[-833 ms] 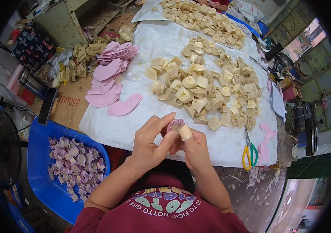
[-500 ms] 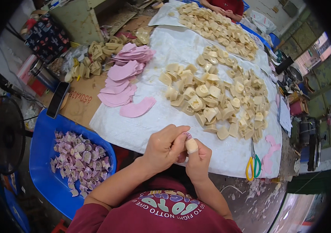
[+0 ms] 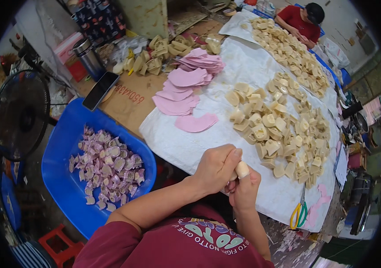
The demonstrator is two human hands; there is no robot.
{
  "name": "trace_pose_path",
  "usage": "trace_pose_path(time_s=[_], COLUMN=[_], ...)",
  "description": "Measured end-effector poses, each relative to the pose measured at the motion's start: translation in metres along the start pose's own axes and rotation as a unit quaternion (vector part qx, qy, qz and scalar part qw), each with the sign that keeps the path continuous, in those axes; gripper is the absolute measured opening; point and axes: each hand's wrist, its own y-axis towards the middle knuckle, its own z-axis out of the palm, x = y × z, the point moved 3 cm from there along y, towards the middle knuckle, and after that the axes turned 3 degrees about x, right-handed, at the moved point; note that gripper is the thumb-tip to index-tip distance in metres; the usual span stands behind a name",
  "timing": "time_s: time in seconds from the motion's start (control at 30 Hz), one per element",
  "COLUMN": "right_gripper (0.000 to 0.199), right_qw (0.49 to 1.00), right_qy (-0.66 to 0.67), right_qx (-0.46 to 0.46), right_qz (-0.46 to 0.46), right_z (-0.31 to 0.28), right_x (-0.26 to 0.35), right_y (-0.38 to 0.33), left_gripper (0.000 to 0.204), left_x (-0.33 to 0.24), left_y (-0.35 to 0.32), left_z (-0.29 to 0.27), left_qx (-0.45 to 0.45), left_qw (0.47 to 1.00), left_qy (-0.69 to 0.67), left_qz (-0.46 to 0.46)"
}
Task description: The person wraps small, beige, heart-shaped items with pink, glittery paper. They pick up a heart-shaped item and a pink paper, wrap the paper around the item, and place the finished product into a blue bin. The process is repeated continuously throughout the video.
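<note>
Over the near edge of the white cloth, my left hand and my right hand meet with fingers curled together. They press on a small piece that is almost wholly hidden by the fingers. A beige wrap covers my right thumb. Beyond my hands lies a heap of cream-coloured moulded pieces, roughly cup-shaped. Curved pink sheets are stacked to the left, with a single pink sheet closest to my left hand. Scissors with yellow and green handles rest to the right of my right hand.
At left stands a blue basin holding many purple-and-beige pieces. A phone and a steel flask are on the cardboard. A fan and red stool are farther left. Another person works across the table.
The view has swung left, so the table appears shifted right and the person across shows more fully. A purple bit seen between my fingers before is now hidden; my hands stay together.
</note>
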Motion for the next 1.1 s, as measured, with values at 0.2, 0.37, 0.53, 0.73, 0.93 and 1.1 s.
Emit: trace_pose_path(time_s=[0.2,0.37,0.53,0.73,0.93,1.1], right_gripper=[0.032,0.018,0.011,0.009,0.007,0.005], right_qw=[0.979,0.926,0.776,0.707,0.733,0.764], right_qy=[-0.072,-0.359,-0.518,-0.637,-0.614,-0.565], right_qx=[0.133,0.098,0.107,0.115,0.086,0.097], right_qz=[0.134,-0.058,-0.344,-0.284,-0.279,-0.295], right_z=[0.010,0.007,0.042,0.045,0.042,0.035], right_x=[-0.020,-0.026,-0.023,-0.045,-0.046,-0.047], right_y=[0.007,0.043,0.104,0.126,0.102,0.101], left_gripper=[0.027,0.032,0.029,0.030,0.039,0.046], left_x=[0.009,0.019,0.010,-0.017,0.008,0.056], left_y=[-0.006,-0.076,-0.132,-0.098,-0.037,0.007], left_z=[-0.034,-0.184,-0.244,-0.193,-0.107,-0.097], left_qx=[-0.158,-0.248,-0.309,-0.260,-0.122,-0.117], left_qw=[0.906,0.967,0.822,0.881,0.939,0.930], left_qy=[-0.361,0.023,0.454,0.392,0.289,0.330], left_qz=[-0.156,-0.057,-0.150,0.044,0.140,0.112])
